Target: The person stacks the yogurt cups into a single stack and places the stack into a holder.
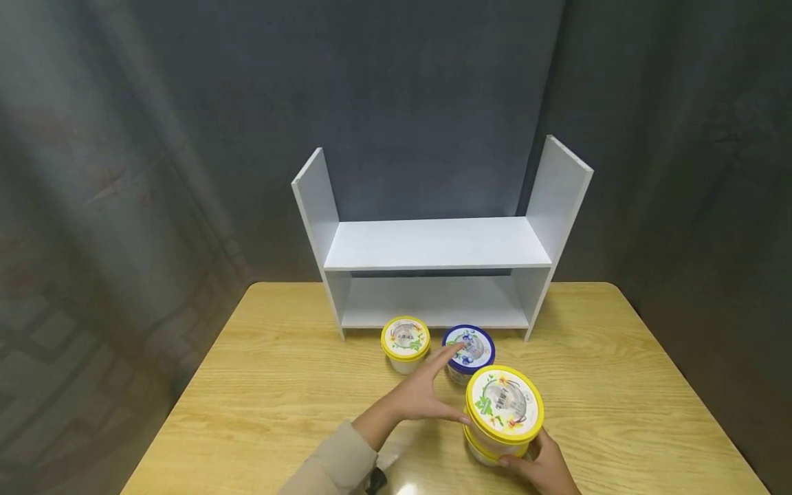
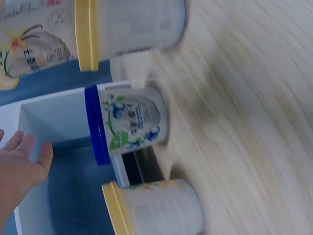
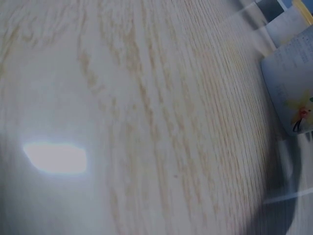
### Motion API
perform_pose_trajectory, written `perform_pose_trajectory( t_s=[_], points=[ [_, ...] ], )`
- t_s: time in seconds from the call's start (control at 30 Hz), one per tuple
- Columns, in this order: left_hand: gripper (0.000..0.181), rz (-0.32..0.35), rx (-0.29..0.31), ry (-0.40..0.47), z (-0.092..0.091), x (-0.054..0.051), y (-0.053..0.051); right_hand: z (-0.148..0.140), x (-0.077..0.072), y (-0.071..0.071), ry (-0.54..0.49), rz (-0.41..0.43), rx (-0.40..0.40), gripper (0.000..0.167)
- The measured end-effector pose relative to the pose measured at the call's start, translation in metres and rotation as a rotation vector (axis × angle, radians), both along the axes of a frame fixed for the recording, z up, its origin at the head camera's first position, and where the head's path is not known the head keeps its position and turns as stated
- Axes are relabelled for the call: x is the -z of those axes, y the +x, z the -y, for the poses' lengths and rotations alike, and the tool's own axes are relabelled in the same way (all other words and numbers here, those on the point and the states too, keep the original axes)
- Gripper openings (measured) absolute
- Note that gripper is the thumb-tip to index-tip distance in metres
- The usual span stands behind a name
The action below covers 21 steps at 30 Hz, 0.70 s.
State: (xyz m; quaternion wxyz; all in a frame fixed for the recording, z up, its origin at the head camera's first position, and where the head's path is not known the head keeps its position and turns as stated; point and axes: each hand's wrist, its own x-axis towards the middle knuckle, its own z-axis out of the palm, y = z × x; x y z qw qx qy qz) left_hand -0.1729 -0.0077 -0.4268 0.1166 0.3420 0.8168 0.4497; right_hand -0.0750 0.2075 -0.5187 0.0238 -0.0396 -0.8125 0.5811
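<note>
Two stacked yellow-lidded tubs (image 1: 504,404) stand upright near a blue-lidded tub (image 1: 475,352) and third yellow-lidded tub (image 1: 405,340).

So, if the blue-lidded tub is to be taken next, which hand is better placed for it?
Probably the left hand: it is open, and its fingertips are near the blue-lidded tub. The right hand is occupied, holding the yellow-lidded stack.

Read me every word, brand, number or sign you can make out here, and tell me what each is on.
Print shows, but none is sharp enough to quote.
Upper stacked tub: Chinese-style characters on lid and side, too small and blurred.
Lower stacked tub: side print, too blurred.
Blue-lidded tub: characters on lid and side, too blurred.
Lone yellow-lidded tub: lid characters, too small.
White shelf: no writing visible.
</note>
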Motion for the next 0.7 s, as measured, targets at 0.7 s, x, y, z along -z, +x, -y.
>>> perform_pose_trajectory(
  t_s=[0.7],
  points=[
    [0.099,-0.057,-0.244,0.091,0.032,0.018,-0.027,0.000,-0.004,-0.001,-0.064,0.082,-0.002,0.074]
  ],
)
